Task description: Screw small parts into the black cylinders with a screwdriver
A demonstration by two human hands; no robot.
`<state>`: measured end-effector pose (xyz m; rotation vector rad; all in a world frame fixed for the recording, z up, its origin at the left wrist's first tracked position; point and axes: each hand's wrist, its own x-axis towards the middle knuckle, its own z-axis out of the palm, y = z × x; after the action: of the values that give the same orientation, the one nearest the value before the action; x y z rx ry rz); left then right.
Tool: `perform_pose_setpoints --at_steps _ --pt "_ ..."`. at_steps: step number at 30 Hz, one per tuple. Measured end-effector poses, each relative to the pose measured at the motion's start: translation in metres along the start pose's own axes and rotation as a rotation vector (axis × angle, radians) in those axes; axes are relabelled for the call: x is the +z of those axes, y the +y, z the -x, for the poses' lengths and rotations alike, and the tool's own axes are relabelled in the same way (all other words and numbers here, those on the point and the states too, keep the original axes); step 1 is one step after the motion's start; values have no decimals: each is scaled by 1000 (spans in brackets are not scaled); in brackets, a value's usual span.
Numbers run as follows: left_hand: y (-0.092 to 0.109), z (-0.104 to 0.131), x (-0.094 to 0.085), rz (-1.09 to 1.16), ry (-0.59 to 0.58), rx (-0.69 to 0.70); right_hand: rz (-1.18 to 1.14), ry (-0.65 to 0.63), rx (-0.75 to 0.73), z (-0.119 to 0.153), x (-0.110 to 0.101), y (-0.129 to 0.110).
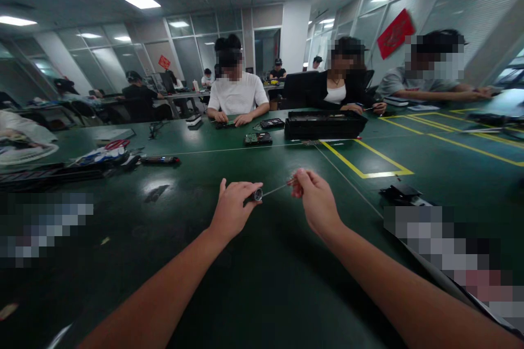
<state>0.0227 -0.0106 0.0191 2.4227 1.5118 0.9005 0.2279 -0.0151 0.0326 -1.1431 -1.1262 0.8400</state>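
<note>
My left hand (232, 206) pinches a small round part (257, 194) with a dark rim and a silvery face between thumb and fingers. My right hand (317, 196) is closed around the reddish, see-through handle of what looks like a thin screwdriver (275, 190). Its slim metal shaft points left, and the end reaches the edge of the round part; whether it touches is too small to tell. Both hands are raised above the green table (262, 283), with the handle partly hidden by my fingers.
Across the table lie a hard drive (258, 138) and a long black casing (325, 125). Tools and scissors (117, 144) are heaped at left, near a dark pen-like tool (159, 160). A black device (403, 194) sits at right. Several people work opposite, including a person in white (237, 92).
</note>
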Motion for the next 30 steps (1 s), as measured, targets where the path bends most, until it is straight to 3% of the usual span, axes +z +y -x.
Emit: perform_pose_setpoints --at_steps 3,6,12,18,21,23,30 --pt "-2 -2 0 -26 -62 -25 85 106 6 -6 -3 7" --pt "-5 -1 4 -4 -116 -51 179 89 -54 -4 -4 6" --pt "-5 -1 4 81 -92 -120 223 42 -135 2 -2 1" --pt "0 -6 -5 392 21 -184 155 45 -165 1 -4 -2" --pt "6 -6 -11 689 -52 -251 177 37 -195 5 -4 -9" --pt "13 -4 -17 764 -121 -245 192 25 -223 7 -3 -11" --pt "36 7 -22 153 -356 -32 203 24 -247 6 -2 -8"
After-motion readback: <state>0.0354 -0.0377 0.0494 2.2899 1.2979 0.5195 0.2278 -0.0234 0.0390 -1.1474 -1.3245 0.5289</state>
